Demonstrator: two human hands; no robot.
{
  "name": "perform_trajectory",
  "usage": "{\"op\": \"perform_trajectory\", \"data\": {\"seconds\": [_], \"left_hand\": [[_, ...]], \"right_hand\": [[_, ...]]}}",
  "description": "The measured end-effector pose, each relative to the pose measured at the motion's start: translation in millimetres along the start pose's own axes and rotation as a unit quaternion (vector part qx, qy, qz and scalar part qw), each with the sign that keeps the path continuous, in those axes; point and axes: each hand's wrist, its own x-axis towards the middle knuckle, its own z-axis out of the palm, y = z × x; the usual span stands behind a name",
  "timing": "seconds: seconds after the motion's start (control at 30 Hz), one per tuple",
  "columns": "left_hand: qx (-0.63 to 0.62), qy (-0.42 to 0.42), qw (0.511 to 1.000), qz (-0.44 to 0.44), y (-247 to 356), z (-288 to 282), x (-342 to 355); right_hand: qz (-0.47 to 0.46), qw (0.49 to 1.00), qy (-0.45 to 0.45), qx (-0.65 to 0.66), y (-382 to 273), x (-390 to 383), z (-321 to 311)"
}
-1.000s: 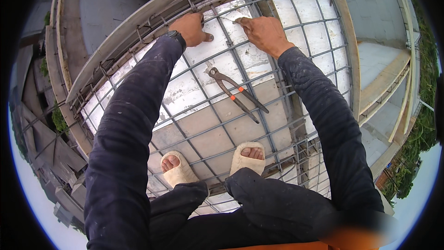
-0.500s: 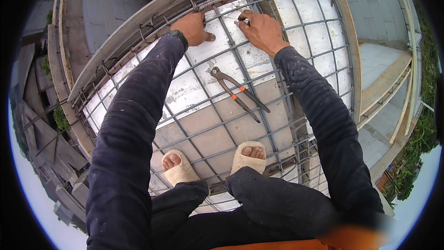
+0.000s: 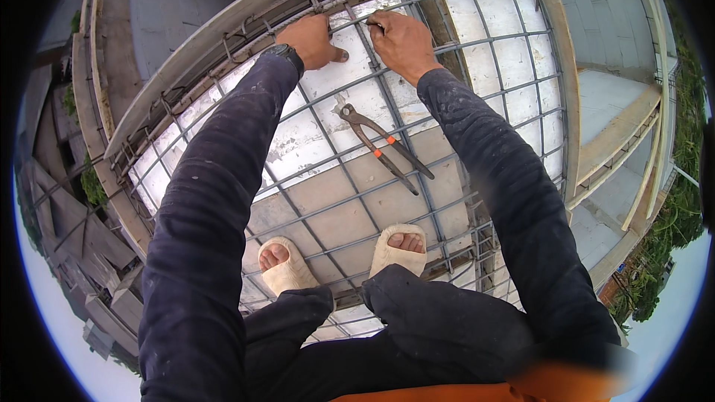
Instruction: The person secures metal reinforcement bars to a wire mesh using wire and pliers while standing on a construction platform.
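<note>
My left hand is at the far edge of a grid of steel reinforcing bars, its fingers curled over and mostly hidden, the thumb sticking out to the right. Just right of it, my right hand is closed in a pinch above a bar crossing. Whatever lies between its fingertips is too small to make out. A pair of end-cutting pincers with dark handles and orange bands rests on the grid below the hands, jaws pointing away from me.
My feet in cream slides stand on the grid over pale panels. A curved formwork board edges the far left side, another board the right. Beyond lie grey surfaces, and a drop with greenery shows at the far right.
My right hand has moved left, closer to the left hand, its fingers pinched. A thin strand seen between the hands earlier is hard to see now. The left hand and the pincers stay put.
</note>
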Motion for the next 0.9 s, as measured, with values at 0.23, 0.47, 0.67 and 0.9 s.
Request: {"op": "perform_trajectory", "data": {"seconds": [0.23,0.47,0.67,0.9], "left_hand": [[-0.059,0.121,0.991,-0.021,2,5,-16],[-0.054,0.183,0.981,0.017,2,9,-13],[-0.104,0.185,0.977,-0.021,4,6,-5],[-0.063,0.278,0.957,0.046,31,17,-2]], "right_hand": [[0.056,0.994,-0.083,-0.033,-12,5,-15],[0.142,0.976,-0.094,0.133,-3,23,-11],[0.292,0.885,-0.179,0.316,-9,17,-29],[0.275,0.893,-0.133,0.33,-20,16,-30]]}}
